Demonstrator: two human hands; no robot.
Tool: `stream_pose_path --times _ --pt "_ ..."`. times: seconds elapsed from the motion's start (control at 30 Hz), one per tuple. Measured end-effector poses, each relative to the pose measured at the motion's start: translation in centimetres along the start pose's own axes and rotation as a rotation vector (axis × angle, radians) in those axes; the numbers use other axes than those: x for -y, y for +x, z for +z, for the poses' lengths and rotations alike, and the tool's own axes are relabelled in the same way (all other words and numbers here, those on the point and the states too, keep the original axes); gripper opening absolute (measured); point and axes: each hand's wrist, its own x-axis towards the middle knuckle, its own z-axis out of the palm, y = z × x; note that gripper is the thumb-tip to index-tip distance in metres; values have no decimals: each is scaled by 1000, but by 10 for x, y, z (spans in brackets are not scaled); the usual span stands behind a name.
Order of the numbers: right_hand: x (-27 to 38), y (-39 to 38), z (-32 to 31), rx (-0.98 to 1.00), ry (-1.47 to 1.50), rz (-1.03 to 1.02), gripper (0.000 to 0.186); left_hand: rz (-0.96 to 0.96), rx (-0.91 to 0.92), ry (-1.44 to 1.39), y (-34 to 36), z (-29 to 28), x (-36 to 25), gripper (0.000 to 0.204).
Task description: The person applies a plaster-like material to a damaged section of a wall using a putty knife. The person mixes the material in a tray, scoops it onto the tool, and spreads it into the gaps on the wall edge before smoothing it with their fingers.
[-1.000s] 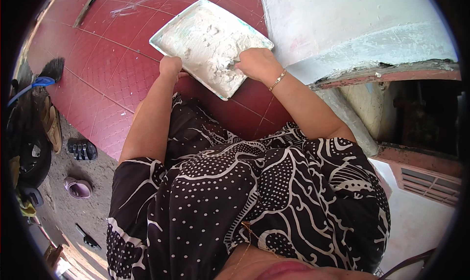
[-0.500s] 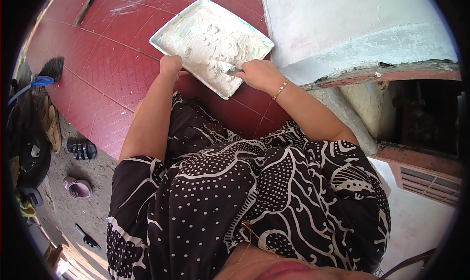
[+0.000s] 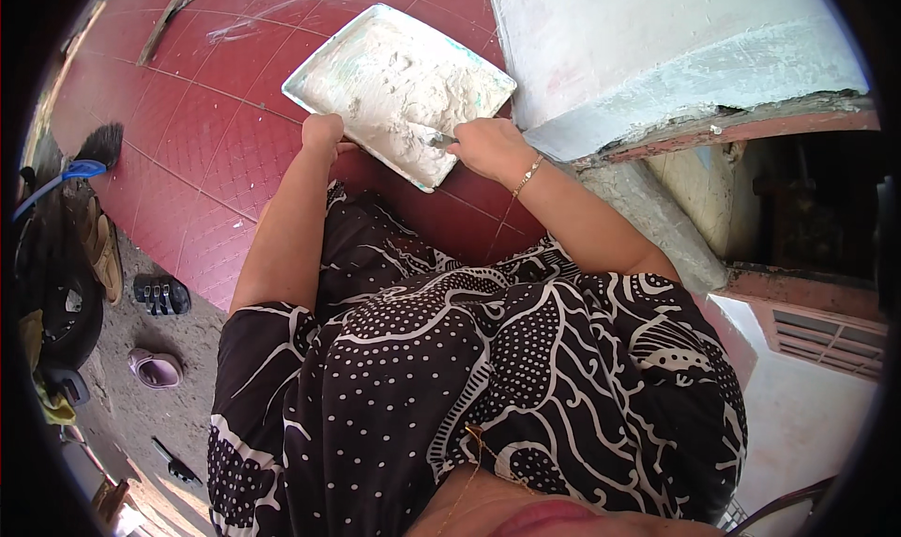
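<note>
A shallow white rectangular tray [image 3: 328, 46] lies at a slant on the red tiled floor, with lumpy off-white paste [image 3: 418, 86] spread across its inside. On its near left rim my left hand [image 3: 324, 133] is closed, thumb side toward the paste. My right hand [image 3: 493, 149] is closed round the handle of a small metal tool [image 3: 437, 141] over the tray's near right end. The tool's tip meets the paste there; its exact shape is partly hidden by my fingers and the paste.
To the right stands a whitewashed wall [image 3: 676, 49] with a broken lower edge, above a dark opening [image 3: 817, 199]. On the left are a dark brush [image 3: 100, 145], a blue-handled tool [image 3: 83, 169], a black sandal [image 3: 161, 295] and a mauve clog [image 3: 155, 368]. A wooden stick [image 3: 169, 21] lies far left.
My right hand and the tool have shifted slightly left within the tray's near end. My left hand keeps its hold on the rim. The whole view has moved a little.
</note>
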Motion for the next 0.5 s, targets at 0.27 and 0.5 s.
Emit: stream_pose_path --times 0.27,0.5 --pt "-61 36 -25 -92 -32 244 34 23 -5 4 0 4 -2 35" --pt "-20 8 12 37 -57 142 32 26 -10 9 9 0 3 33"
